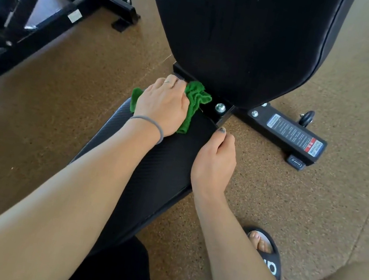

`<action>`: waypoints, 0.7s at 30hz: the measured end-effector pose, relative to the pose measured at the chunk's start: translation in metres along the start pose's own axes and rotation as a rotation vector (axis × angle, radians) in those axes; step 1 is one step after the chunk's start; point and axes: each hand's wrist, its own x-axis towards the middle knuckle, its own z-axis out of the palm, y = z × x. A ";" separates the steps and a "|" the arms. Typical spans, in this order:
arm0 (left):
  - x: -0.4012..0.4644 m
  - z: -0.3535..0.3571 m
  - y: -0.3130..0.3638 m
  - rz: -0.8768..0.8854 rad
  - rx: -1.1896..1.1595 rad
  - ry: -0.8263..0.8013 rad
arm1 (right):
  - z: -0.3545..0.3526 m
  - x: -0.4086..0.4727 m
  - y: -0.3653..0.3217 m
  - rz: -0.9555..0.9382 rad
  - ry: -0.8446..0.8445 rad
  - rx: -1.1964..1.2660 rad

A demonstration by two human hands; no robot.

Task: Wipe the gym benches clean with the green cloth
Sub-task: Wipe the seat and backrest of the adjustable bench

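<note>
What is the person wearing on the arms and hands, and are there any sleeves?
Both forearms are bare, no sleeves. The left hand has a thin ring on one of its fingers and a grey elastic hair tie at the wrist. The right hand wears nothing; its thumbnail looks dark-painted.

- Cloth [196, 100]: bright green, plain, crumpled.
- Seat pad [162, 160]: black with a fine woven, carbon-fibre-like texture.
- Back pad [240, 38]: black, matte, flecked with a few pale specks near the top.
- Frame base [285, 135]: black metal with silver bolts, carrying a white label that has a red block (text too small to read).
- Floor [290, 207]: tan-brown, speckled with darker flecks.
- Hair tie [149, 123] on the wrist: grey.
- Sandal [269, 256]: black with white lettering.
- Neighbouring machine [30, 1]: black, with a yellow warning triangle.
</note>
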 end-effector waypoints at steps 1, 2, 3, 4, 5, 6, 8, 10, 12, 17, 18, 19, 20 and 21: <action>-0.003 -0.001 -0.006 -0.025 -0.007 0.011 | 0.000 0.000 0.001 -0.002 -0.005 0.000; -0.006 -0.003 -0.013 -0.046 -0.019 0.024 | 0.000 0.000 0.000 -0.006 -0.009 0.000; -0.011 -0.004 -0.022 -0.071 -0.032 0.039 | 0.000 0.000 0.001 -0.005 -0.010 0.000; -0.016 -0.005 -0.031 -0.106 -0.048 0.054 | 0.001 0.000 0.001 -0.004 -0.014 0.002; -0.024 -0.006 -0.041 -0.147 -0.065 0.066 | 0.001 0.000 0.001 -0.003 -0.015 0.001; -0.033 -0.007 -0.049 -0.185 -0.083 0.077 | 0.001 0.000 0.001 0.000 -0.016 0.000; -0.053 -0.008 -0.058 -0.222 -0.091 0.097 | 0.001 -0.002 0.000 0.000 -0.015 -0.004; -0.072 -0.006 -0.055 -0.203 -0.062 0.116 | 0.000 -0.003 0.000 0.000 -0.018 0.004; -0.084 -0.001 -0.045 -0.158 -0.023 0.133 | -0.001 -0.003 0.000 0.003 -0.029 0.028; -0.060 -0.001 -0.031 -0.065 -0.034 0.089 | -0.002 -0.001 0.002 0.031 -0.060 0.091; -0.045 -0.001 -0.028 -0.068 -0.042 0.078 | -0.003 0.000 0.002 0.075 -0.085 0.116; -0.028 0.000 -0.023 -0.075 -0.045 0.064 | -0.004 0.003 0.001 0.149 -0.122 0.160; -0.013 0.000 -0.017 -0.079 -0.041 0.042 | -0.007 0.006 0.000 0.247 -0.180 0.234; 0.000 0.001 -0.011 -0.077 -0.029 0.017 | -0.012 0.010 -0.001 0.361 -0.243 0.341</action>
